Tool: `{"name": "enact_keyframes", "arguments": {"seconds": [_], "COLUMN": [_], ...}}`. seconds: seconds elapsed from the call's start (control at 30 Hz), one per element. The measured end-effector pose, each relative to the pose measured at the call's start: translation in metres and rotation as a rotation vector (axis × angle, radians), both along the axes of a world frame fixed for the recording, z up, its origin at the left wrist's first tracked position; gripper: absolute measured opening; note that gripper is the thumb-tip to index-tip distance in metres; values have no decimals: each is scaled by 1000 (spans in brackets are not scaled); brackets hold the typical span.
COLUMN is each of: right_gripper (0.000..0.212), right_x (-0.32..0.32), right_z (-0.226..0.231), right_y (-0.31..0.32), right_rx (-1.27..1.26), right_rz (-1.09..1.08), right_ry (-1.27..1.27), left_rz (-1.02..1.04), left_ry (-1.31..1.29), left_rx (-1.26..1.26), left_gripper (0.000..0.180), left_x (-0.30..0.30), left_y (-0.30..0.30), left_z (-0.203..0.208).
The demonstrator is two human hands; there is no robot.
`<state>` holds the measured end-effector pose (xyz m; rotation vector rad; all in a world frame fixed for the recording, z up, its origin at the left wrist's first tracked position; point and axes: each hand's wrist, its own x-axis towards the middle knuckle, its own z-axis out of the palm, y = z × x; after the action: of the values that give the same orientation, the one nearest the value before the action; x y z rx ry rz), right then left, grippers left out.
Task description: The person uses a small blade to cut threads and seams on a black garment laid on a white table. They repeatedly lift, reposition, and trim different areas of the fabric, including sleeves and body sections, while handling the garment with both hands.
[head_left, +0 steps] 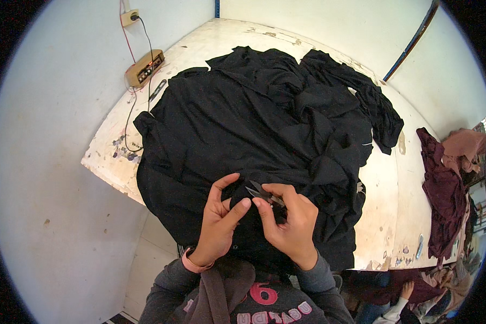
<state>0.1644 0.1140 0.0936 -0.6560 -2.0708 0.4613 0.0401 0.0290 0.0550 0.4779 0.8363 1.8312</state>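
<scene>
A large heap of black cloth point(227, 119) covers most of the table in front of me, its folds hanging over the near edge. My right hand point(291, 218) is closed round a small pair of thread snips point(259, 193), blades pointing left toward the other hand. Thumb and forefinger of my left hand point(218, 221) stand apart around a bit of the black cloth, and its other fingers curl in against the fabric, partly hidden. The snips' tips are close to the left thumb and just above the cloth. Whether they touch it I cannot tell.
The pale, worn table point(378, 227) meets walls at the left and back. A wooden box with knobs point(144, 68) and cords stands at the far left beside a slim dark tool point(157, 90). Maroon cloth point(443, 200) hangs at the right. Another person's hand point(407, 289) shows lower right.
</scene>
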Motion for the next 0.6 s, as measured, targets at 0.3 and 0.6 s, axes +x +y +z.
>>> {"name": "enact_keyframes", "arguments": {"seconds": [0.3,0.6], "right_gripper": [28,24], "right_x": [-1,37], "right_z": [3,-23], "right_y": [-1,12], "right_rx": [-117,-1058], "right_rz": [-33,246], "right_ry": [91,503], "left_rz": [-181,234], "left_ry": [44,1464], "left_rx": [96,70], "left_gripper": [64,41], "left_x": [-11,-33], "left_y": [3,30], "left_z": [3,0]}}
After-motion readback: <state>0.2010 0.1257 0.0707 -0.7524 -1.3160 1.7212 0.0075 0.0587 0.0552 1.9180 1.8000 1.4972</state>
